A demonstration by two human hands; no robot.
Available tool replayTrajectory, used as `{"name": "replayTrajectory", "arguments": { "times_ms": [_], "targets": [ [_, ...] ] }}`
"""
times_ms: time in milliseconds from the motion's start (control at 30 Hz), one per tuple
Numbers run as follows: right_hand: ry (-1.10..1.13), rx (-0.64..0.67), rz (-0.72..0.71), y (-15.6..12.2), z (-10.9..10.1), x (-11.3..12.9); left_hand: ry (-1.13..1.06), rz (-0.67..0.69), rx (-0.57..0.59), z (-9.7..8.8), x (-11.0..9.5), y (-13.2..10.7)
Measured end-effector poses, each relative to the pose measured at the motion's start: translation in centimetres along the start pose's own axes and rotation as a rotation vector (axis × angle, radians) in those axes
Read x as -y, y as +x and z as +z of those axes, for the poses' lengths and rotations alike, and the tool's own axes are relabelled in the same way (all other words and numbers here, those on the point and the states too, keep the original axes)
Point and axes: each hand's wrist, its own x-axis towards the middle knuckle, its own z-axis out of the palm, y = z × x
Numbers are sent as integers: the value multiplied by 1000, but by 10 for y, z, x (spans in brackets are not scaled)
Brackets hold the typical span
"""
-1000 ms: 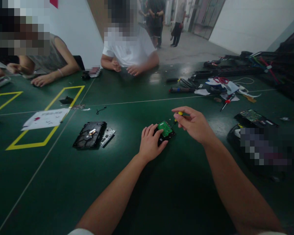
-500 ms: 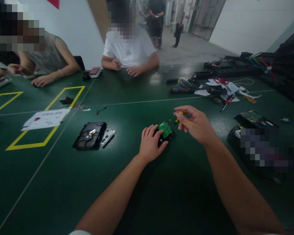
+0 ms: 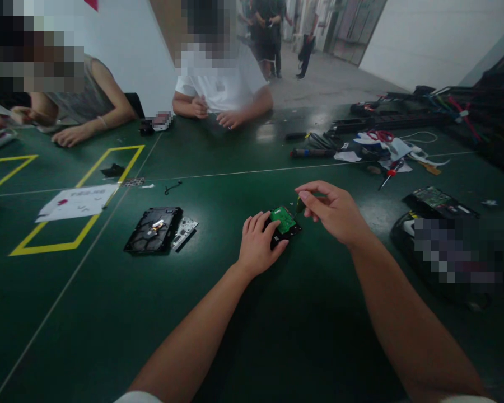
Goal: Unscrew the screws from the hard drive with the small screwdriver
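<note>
A small black hard drive with a green circuit board point(image 3: 284, 220) lies on the dark green table. My left hand point(image 3: 258, 243) grips it from the left, fingers over its near side and thumb along the lower edge. Between the fingertips and thumb of my right hand point(image 3: 327, 210) is a small screwdriver with a yellow handle point(image 3: 300, 205). Its thin shaft slants down to the drive's right edge; whether the tip sits in a screw cannot be made out. To the left lie a larger black drive casing point(image 3: 153, 230) and a bare metal-coloured circuit board point(image 3: 185, 233).
A paper sheet point(image 3: 78, 201) lies across a yellow tape outline at left. Cables, a red-handled screwdriver point(image 3: 390, 174) and scraps clutter the far right. Nearer stand a board in a black frame point(image 3: 439, 200) and a dark bag point(image 3: 407, 246). Two people sit across the table.
The yellow screwdriver has turned slightly in my right hand's fingers, and less of its handle shows. My left hand and the drive keep their place.
</note>
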Motion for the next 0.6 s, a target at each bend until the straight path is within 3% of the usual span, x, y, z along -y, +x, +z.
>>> {"name": "replayTrajectory", "arguments": {
  "times_ms": [200, 367, 600],
  "targets": [
    [-41, -98, 45, 1, 0, -5, -2, 4, 1, -2, -1, 0],
    [63, -53, 84, 0, 4, -5, -6, 0, -3, -1, -1, 0],
    [117, 23, -1, 3, 2, -4, -4, 2, -10, 0, 0, 0]
  ]
}}
